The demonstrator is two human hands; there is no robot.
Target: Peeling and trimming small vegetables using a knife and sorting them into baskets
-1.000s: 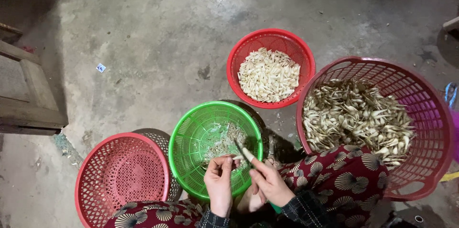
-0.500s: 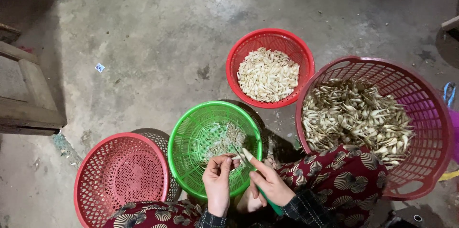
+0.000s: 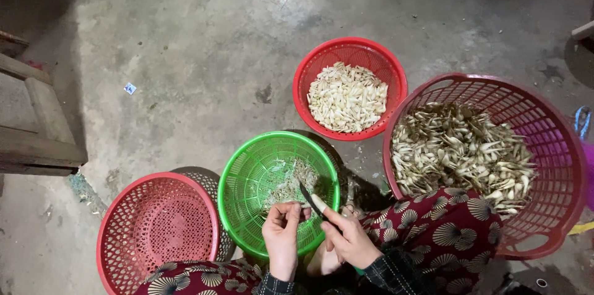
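My left hand (image 3: 281, 236) pinches a small pale piece over the near rim of a green basket (image 3: 247, 177), which holds pale trimmings (image 3: 286, 185). My right hand (image 3: 348, 239) grips a small knife (image 3: 307, 197) whose dark blade points up and left towards the left hand's fingertips. Both hands sit close together above my lap, which is covered in dark red patterned cloth (image 3: 445, 233).
A small red basket (image 3: 346, 50) of white peeled pieces stands beyond the green one. A large red basket (image 3: 557, 165) of unpeeled pale stalks is on the right. An empty pink-red basket (image 3: 154, 227) sits at left. Wooden furniture (image 3: 37, 134) stands on the concrete floor at far left.
The hands have stayed over the green basket's near rim, with only small shifts of the fingers and the knife blade. The baskets have not moved.
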